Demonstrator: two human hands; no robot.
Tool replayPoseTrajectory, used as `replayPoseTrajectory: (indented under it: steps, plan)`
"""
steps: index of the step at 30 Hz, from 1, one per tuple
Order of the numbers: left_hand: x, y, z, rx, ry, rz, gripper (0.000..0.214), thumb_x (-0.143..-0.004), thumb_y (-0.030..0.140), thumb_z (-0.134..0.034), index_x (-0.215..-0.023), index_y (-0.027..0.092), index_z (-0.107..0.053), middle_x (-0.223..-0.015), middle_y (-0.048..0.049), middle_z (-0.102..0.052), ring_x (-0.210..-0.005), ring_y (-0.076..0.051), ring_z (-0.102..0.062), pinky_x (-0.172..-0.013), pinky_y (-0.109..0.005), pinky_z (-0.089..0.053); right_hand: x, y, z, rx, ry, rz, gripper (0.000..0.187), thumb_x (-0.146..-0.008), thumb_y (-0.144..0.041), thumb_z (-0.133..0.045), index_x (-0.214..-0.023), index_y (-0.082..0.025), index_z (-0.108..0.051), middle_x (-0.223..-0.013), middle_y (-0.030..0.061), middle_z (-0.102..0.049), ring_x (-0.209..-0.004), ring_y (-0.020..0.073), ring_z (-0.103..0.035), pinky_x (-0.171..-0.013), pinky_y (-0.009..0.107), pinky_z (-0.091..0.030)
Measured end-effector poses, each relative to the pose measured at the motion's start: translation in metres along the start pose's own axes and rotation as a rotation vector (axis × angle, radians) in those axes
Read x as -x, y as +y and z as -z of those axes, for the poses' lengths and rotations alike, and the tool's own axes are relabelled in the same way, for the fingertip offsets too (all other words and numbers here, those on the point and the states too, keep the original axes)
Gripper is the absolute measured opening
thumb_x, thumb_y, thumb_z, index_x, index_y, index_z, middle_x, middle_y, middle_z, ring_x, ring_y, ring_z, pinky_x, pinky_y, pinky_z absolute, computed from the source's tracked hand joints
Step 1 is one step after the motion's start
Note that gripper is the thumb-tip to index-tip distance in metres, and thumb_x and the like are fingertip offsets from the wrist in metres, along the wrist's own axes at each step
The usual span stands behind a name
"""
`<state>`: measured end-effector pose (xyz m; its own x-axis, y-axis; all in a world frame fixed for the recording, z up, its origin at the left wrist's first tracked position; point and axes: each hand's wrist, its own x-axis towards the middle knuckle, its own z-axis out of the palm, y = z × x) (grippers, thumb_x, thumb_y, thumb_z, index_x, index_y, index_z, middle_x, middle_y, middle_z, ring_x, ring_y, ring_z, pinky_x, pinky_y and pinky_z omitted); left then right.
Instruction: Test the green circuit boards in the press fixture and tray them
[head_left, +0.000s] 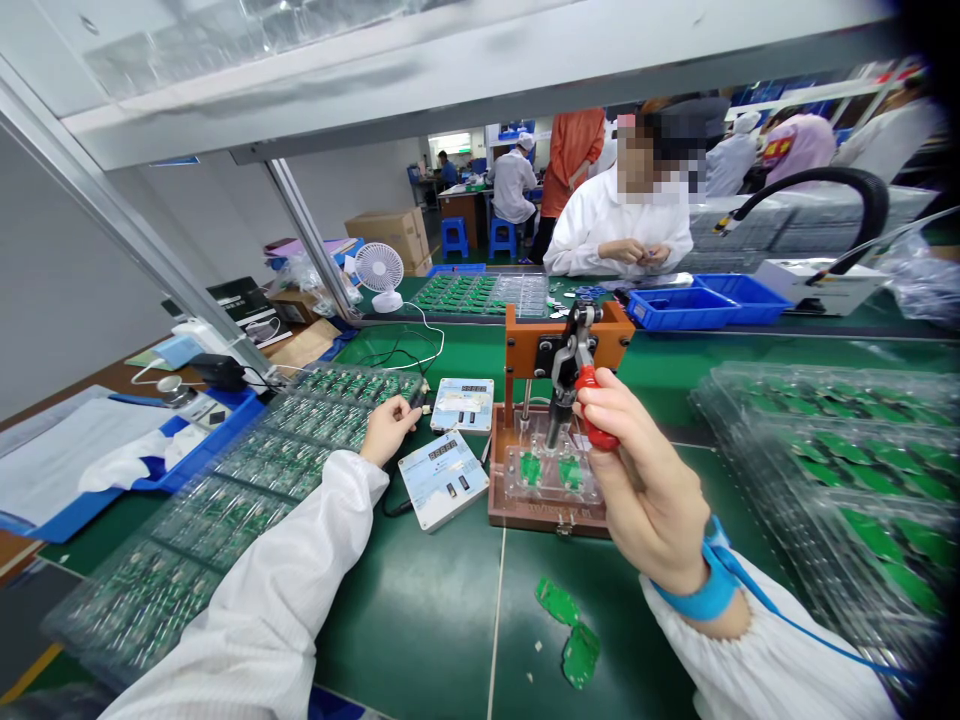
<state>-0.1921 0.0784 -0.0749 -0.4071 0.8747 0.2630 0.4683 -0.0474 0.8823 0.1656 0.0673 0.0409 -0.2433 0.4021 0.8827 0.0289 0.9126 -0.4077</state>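
My right hand (649, 480) is wrapped round the red handle (598, 425) of a toggle clamp on an orange and brown test fixture (517, 375). Two small green circuit boards (531, 468) sit under the fixture's clear plate. My left hand (390, 430) is closed in a pinch at the right edge of a clear tray (247, 480) filled with rows of green boards; what its fingers hold, if anything, is hidden. Beside it are two white boxes with digit displays, the nearer meter (442, 480) and the farther meter (463, 403). Loose green boards (580, 655) lie in front of the fixture.
Stacked clear trays of green boards (862, 450) stand at the right. Blue bins (682, 305), a white fan (379, 270) and another board tray (480, 292) are at the back. A person in white (600, 220) sits opposite. A blue wrist strap cord (810, 620) trails from my right wrist.
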Motion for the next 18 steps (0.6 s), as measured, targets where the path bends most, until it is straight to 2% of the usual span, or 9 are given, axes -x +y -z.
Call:
replayPoseTrajectory:
  steps: [8, 18]
  plan:
    - [-0.0004, -0.0012, 0.0003, -0.006, -0.006, -0.011, 0.036, -0.074, 0.041, -0.072, -0.061, 0.022, -0.044, -0.053, 0.0049, -0.053, -0.054, -0.016, -0.060, -0.060, -0.027, -0.044, 0.0001, 0.0001, -0.0001, -0.023, -0.003, 0.001, 0.063, -0.092, 0.003, -0.055, -0.145, -0.031, -0.053, -0.144, -0.0014, -0.059, -0.146, 0.0217, -0.045, -0.125, 0.044, -0.041]
    - [0.0004, -0.0017, 0.0001, -0.016, -0.006, -0.010, 0.036, -0.073, 0.043, -0.071, -0.062, 0.022, -0.044, -0.054, 0.0046, -0.054, -0.054, -0.017, -0.059, -0.060, -0.028, -0.043, 0.0005, 0.0007, 0.0004, -0.002, 0.006, 0.003, 0.059, -0.094, 0.000, -0.055, -0.145, -0.031, -0.054, -0.141, 0.0020, -0.062, -0.144, 0.0283, -0.047, -0.120, 0.058, -0.044]
